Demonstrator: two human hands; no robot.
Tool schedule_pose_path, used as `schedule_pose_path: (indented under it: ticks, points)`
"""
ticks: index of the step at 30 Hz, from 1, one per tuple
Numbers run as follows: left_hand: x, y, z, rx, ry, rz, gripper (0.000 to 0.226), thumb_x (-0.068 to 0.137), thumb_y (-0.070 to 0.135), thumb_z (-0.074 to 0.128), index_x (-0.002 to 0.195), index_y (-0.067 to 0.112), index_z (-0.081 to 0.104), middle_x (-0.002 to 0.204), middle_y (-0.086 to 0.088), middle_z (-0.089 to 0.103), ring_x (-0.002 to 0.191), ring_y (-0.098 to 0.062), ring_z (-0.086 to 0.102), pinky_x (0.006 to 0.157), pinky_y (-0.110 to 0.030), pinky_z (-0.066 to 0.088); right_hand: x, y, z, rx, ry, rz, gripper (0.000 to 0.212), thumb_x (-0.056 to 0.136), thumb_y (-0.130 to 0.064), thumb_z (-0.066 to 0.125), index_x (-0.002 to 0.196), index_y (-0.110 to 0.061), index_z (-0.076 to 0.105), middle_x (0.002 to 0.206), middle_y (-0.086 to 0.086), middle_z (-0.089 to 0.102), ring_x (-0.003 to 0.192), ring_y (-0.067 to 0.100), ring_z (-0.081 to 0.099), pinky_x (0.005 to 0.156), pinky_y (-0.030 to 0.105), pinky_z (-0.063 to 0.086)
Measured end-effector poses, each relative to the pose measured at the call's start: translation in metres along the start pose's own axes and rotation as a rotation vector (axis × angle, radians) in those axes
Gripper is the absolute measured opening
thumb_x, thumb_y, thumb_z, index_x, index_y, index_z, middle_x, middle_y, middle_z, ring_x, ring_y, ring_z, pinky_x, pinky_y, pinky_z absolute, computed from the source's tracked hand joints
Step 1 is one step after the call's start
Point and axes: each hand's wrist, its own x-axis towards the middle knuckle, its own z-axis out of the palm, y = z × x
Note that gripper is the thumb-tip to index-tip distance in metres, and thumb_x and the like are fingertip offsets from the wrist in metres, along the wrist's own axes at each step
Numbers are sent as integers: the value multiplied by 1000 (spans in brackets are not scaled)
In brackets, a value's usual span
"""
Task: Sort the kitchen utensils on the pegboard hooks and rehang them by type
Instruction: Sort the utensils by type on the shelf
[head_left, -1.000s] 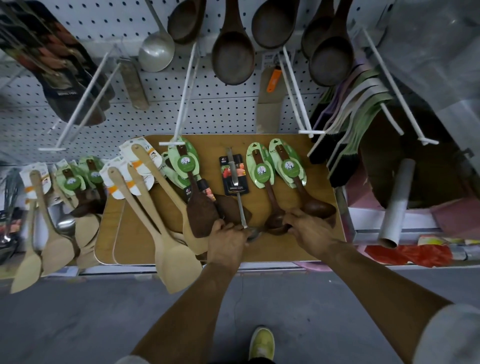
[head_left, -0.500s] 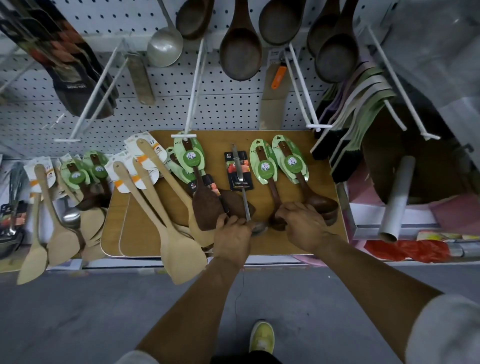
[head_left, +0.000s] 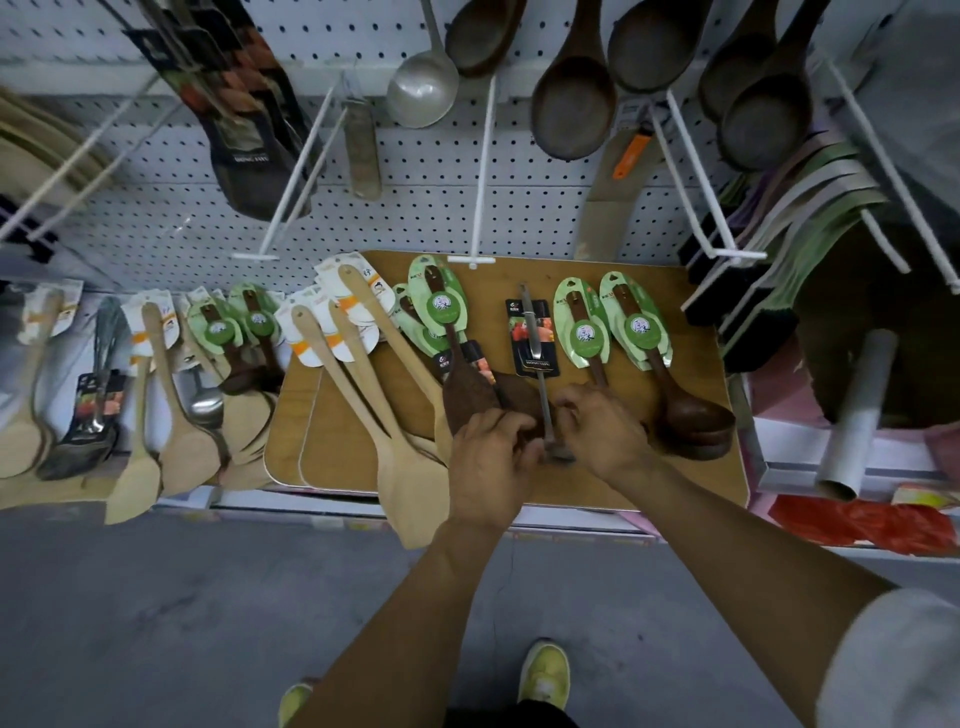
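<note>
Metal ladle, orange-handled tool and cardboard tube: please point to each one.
Metal ladle (head_left: 422, 92), head view, on its bowl.
Orange-handled tool (head_left: 629, 156), head view, on the orange handle.
Cardboard tube (head_left: 857, 410), head view, mid-length on its side.

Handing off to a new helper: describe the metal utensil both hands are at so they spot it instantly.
Find the wooden board under the pegboard. At its middle lies a slim metal utensil on a black card, between green-carded dark wooden spoons; it is the board's only metal piece.

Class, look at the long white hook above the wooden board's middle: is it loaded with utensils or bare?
Bare. The white hook runs from the pegboard to its end bar with nothing hanging on it.
</note>
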Motion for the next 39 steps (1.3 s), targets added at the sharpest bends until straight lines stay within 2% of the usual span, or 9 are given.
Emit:
schedule_pose_path:
  ticks: [7, 15, 17, 20, 22, 25, 28, 33, 39]
  points:
    - [-30, -65, -30, -278, 342, -550, 17, 90, 22, 63, 107, 18, 63, 103, 3, 60, 100, -20, 57, 86, -34, 49, 18, -52, 33, 107, -11, -34, 18, 94, -20, 57, 110, -16, 64, 110, 5, 64, 104, 23, 59, 87, 35, 50]
    - [-15, -121, -54, -484, 210, -895, 50, 89, 17, 63, 135, 7, 46, 130, -11, 54, 119, -27, 53, 101, -35, 41, 33, -124, 79, 22, -123, -202, 23, 93, -15, 51, 110, -12, 66, 113, 9, 66, 110, 26, 54, 87, 37, 48]
    - [-8, -122, -60, -585, 188, -962, 44, 91, 11, 58, 132, 8, 47, 119, -7, 57, 115, -24, 52, 99, -32, 40, 40, -142, 90, 25, -195, -175, 25, 92, -15, 50, 110, -11, 66, 110, 14, 67, 108, 31, 58, 87, 38, 49]
    - [3, -122, -68, -800, 121, -1063, 18, 87, 4, 54, 104, 11, 54, 92, -4, 61, 97, -26, 56, 87, -38, 46, 53, -162, 107, 58, -275, -36, 19, 90, -16, 51, 103, -9, 63, 108, 17, 66, 106, 34, 60, 84, 34, 48]
    - [9, -128, -71, -921, 50, -1108, 35, 82, 8, 54, 116, 4, 58, 93, -14, 65, 90, -32, 62, 78, -41, 51, 61, -172, 114, 82, -307, 82, 21, 89, -17, 54, 106, -7, 63, 114, 17, 65, 110, 33, 59, 88, 33, 47]
    - [15, -136, -75, -1073, 16, -1160, 31, 93, 5, 45, 120, 0, 61, 79, -9, 63, 67, -22, 58, 58, -26, 47, 72, -181, 119, 148, -345, 213, 28, 88, -19, 60, 113, -8, 64, 117, 14, 65, 112, 32, 60, 93, 34, 50]
    - [19, -140, -79, -1158, 39, -1191, 29, 97, 5, 44, 118, -4, 61, 86, -11, 64, 72, -23, 60, 76, -34, 51, 74, -185, 125, 187, -384, 283, 26, 87, -25, 64, 108, -9, 65, 113, 11, 66, 107, 30, 61, 87, 31, 50]
    - [17, -152, -86, -1150, 76, -1181, 16, 94, 12, 56, 102, 10, 70, 102, -12, 71, 99, -30, 65, 99, -44, 50, 70, -198, 128, 243, -349, 280, 12, 85, -27, 68, 90, -16, 68, 100, 8, 69, 97, 27, 63, 81, 29, 50]
    - [14, -159, -121, -1123, 185, -1157, 17, 96, 6, 54, 109, 3, 64, 104, -9, 67, 90, -18, 59, 92, -25, 46, 64, -228, 123, 433, -329, 350, 5, 83, -16, 65, 82, -15, 70, 84, 5, 72, 84, 22, 67, 77, 30, 55]
